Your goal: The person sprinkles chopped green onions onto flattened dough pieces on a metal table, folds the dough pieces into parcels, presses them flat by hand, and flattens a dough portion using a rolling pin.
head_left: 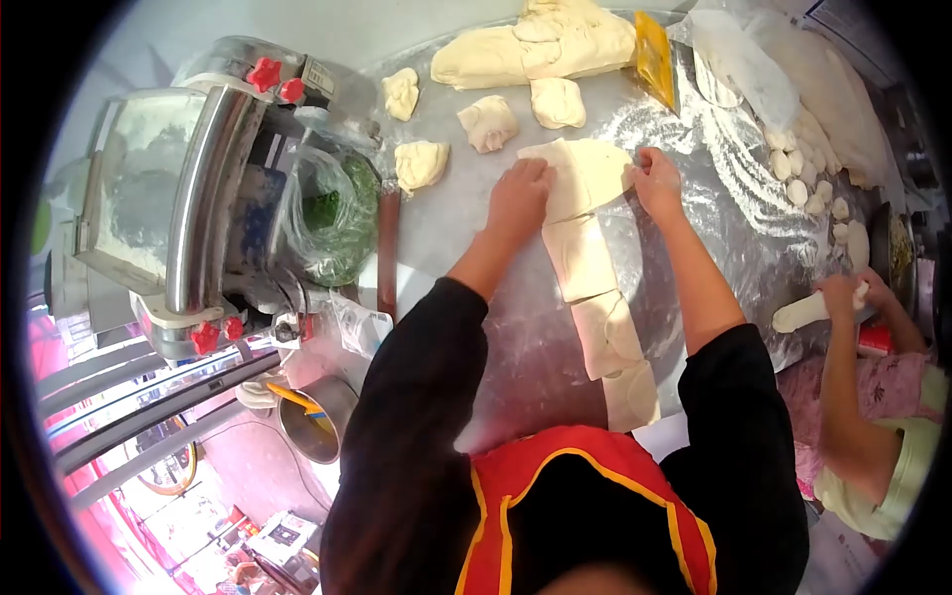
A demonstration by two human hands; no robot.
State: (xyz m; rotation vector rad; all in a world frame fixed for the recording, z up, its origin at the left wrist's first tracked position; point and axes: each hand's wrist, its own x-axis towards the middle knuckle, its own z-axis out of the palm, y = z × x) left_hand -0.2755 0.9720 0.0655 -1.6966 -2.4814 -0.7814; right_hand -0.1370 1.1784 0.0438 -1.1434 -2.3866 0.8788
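Note:
A flat dough sheet (590, 177) lies across the far end of a row of flattened dough pieces (580, 260) on the metal worktop. My left hand (523, 198) grips its left edge with curled fingers. At the opposite edge, my right hand (657, 182) pinches the sheet between thumb and fingers. Just beyond sit a square dough lump (557, 103) and another rough lump (488, 123). Behind them rests a large dough mass (535, 55), with a yellow scraper (654, 59) standing against its right end.
A dough roller machine (198, 198) and a plastic-lined tub of chopped greens (332, 213) stand left. Loose flour (709, 169) and small dough balls (798, 164) lie right. There, another person's hands (843, 293) hold a floury rolling pin (801, 313). A metal pot (317, 421) stands lower left.

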